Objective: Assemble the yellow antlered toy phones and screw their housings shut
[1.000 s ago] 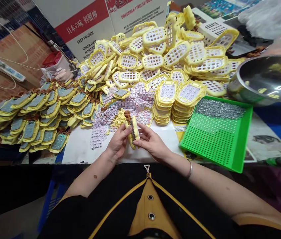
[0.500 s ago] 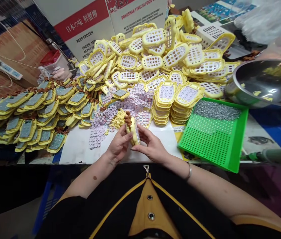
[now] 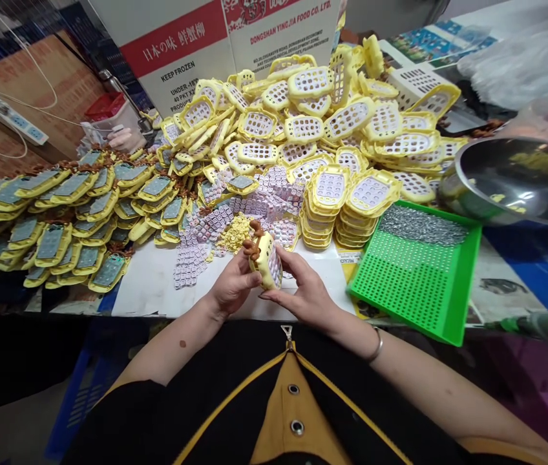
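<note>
Above the near edge of the table, a yellow toy phone (image 3: 269, 261) with brown antlers is held tilted on its side, keypad facing right. My left hand (image 3: 235, 284) grips its left side, thumb in front. Around its right and lower edge curl the fingers and thumb of my right hand (image 3: 305, 287). Just behind lie a heap of small yellow pieces (image 3: 235, 234) and many printed lilac keypad sheets (image 3: 191, 265). Two stacks of yellow front shells with keypads (image 3: 329, 187) stand beyond my right hand.
Left, toy halves with grey circuit backs (image 3: 53, 245) are piled up. Yellow shells with holes (image 3: 303, 129) heap at the back before a carton (image 3: 181, 39). Rightward sit a green perforated tray (image 3: 410, 290) with small silvery metal pieces (image 3: 419, 225) and a steel bowl (image 3: 468, 194).
The toy phone has turned so more of its yellow edge shows. My right hand's fingers have loosened slightly and shifted right. The camera view has tilted a little.
</note>
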Demonstrator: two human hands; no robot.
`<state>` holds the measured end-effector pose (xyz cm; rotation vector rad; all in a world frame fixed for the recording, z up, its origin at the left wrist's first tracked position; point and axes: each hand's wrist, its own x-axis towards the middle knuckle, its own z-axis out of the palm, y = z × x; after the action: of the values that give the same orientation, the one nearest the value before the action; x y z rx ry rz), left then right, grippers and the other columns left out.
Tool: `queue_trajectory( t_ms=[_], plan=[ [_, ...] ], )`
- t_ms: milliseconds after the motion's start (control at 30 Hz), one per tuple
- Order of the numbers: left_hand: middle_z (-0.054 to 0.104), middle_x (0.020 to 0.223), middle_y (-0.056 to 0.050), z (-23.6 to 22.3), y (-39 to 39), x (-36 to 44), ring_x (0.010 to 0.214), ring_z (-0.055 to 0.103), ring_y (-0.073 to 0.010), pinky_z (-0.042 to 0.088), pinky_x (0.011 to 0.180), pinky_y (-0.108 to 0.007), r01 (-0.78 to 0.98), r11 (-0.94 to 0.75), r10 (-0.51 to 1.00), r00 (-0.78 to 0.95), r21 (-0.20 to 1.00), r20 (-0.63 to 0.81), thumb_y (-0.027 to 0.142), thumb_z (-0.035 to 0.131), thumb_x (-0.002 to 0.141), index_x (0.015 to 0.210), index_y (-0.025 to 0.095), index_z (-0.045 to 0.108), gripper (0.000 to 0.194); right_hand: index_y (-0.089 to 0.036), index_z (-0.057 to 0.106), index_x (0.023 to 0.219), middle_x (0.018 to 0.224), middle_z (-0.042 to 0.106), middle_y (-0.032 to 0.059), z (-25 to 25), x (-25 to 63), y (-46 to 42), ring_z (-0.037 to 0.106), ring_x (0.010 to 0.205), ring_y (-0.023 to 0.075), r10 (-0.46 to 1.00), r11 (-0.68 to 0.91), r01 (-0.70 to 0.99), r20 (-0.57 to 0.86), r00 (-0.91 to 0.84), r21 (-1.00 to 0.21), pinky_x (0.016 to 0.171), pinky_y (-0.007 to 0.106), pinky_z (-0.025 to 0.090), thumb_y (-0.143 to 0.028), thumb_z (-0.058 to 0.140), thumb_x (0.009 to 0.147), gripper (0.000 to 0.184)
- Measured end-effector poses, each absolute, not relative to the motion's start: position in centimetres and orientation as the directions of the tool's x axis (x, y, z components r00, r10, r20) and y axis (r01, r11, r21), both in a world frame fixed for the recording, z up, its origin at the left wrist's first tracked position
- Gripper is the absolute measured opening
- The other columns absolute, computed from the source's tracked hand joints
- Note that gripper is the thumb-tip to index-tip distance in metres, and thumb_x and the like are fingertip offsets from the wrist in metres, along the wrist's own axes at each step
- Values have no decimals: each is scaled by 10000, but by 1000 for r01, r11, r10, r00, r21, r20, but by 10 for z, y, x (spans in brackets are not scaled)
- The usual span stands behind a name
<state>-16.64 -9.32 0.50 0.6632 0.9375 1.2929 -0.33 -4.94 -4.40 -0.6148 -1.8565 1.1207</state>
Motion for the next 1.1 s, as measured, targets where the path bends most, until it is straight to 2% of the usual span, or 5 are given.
queue_trajectory(
  t_ms=[167,367,633,933,1100],
  plan=[
    [705,1083,-112,10,-93,-152,1112,621,-287,460,988,-402,-407,75,995,-30,910,-96,531,865,597,1081,181,695,621,-280,355,1486,1221,604,144,-36,-5,-48,625,1107,280,715,666,152,566,-411,-730,913,480,583,-434,693,849,737],
    [737,897,-48,21,-86,-131,896,694,-217,519,905,-378,-442,-131,892,-444,887,-89,472,833,681,934,172,704,413,-263,337,1492,1211,563,166,-31,-6,-47,594,1076,304,583,812,319,710,-395,-489,857,494,579,-361,703,846,748],
    [758,914,-36,14,-95,-142,862,694,-193,530,853,-327,-417,-102,928,-367,903,-64,409,885,615,897,200,761,372,-229,649,1084,966,690,56,-11,-9,-36,656,871,178,786,460,-68,442,-432,-885,771,316,538,-430,542,954,262],
    [696,1136,-56,18,-94,-149,1040,647,-220,491,971,-355,-429,-180,917,-399,885,-7,364,885,606,811,222,774,273,-228,690,985,915,731,40,4,-24,-45,664,840,172,861,143,-172,208,-464,-975,762,301,533,-570,639,850,371],
    [721,1063,-44,19,-95,-152,1018,651,-213,495,967,-364,-480,-93,933,-348,872,-91,323,899,578,826,242,770,291,-230,730,928,901,754,36,6,-27,-45,682,838,177,887,13,-246,125,-444,-969,781,306,547,-551,704,799,347]
  ],
)
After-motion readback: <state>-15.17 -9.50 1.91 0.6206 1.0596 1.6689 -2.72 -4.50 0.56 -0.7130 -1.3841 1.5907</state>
